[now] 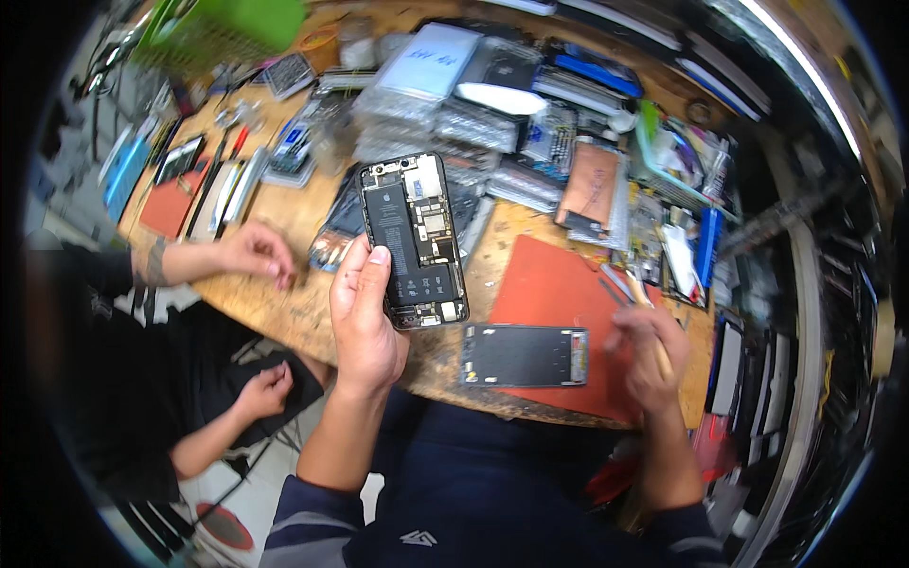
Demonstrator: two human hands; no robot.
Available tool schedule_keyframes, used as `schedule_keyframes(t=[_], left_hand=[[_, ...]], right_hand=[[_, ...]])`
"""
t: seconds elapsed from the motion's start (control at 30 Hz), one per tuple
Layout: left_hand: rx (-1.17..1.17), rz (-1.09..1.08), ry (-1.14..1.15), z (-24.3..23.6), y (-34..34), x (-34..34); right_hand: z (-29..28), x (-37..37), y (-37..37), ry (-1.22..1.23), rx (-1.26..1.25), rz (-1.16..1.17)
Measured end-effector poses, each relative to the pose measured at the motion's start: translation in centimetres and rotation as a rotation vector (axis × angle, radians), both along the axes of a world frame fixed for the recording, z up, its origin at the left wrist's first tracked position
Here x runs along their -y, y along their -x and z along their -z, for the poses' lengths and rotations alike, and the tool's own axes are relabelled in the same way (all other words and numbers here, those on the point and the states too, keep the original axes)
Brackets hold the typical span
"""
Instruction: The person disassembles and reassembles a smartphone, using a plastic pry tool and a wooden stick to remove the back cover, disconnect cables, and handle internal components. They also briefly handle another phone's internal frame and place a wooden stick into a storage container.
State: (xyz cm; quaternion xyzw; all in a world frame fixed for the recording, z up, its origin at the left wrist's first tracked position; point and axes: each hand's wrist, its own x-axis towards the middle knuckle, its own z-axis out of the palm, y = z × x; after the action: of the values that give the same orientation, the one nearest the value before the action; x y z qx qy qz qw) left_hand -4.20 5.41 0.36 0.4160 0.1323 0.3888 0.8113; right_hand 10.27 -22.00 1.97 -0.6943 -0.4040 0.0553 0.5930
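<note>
My left hand (pixel 365 312) grips an opened smartphone (pixel 412 237) upright above the bench, its dark battery, circuit board and small camera parts exposed. At the right, my right hand (pixel 651 355) is closed round a light wooden handle (pixel 644 293), slightly blurred, with thin metal tool tips beside it. An orange-red mat (pixel 530 284) lies under that hand. A detached dark phone panel (pixel 524 355) lies partly on the mat near the bench's front edge.
The wooden bench (pixel 284 317) carries stacked parts packages (pixel 426 66), a green basket (pixel 208 28), a bin of tools (pixel 677 161) and scattered tools and phone parts. Another person in dark clothing sits at the left, one hand (pixel 260 256) over the bench, the other (pixel 265 393) lower.
</note>
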Motion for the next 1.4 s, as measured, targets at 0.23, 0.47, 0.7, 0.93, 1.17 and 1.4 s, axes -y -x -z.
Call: schedule_keyframes(t=[0.23, 0.47, 0.7, 0.93, 1.17, 1.4], left_hand=[[0.124, 0.354, -0.105, -2.5, -11.8, 2.9], [-0.125, 0.555, -0.269, -0.4, -13.7, 3.5], [-0.209, 0.541, -0.259, 0.1, -12.5, 3.7], [-0.239, 0.533, -0.254, 0.0, -12.1, 4.1], [-0.247, 0.548, -0.238, 0.4, -11.9, 4.2], [-0.224, 0.555, -0.205, 0.5, -11.8, 4.3]], right_hand=[[-0.9, -7.7, -6.4, -0.128, -0.395, -0.165], [1.9, -4.6, -7.8, -0.172, -0.249, 0.134], [1.9, -4.2, -7.9, -0.165, -0.229, 0.145], [2.3, -4.2, -7.9, -0.167, -0.228, 0.166], [2.2, -4.1, -7.9, -0.188, -0.024, 0.192], [2.1, -3.9, -7.9, -0.206, 0.022, 0.178]])
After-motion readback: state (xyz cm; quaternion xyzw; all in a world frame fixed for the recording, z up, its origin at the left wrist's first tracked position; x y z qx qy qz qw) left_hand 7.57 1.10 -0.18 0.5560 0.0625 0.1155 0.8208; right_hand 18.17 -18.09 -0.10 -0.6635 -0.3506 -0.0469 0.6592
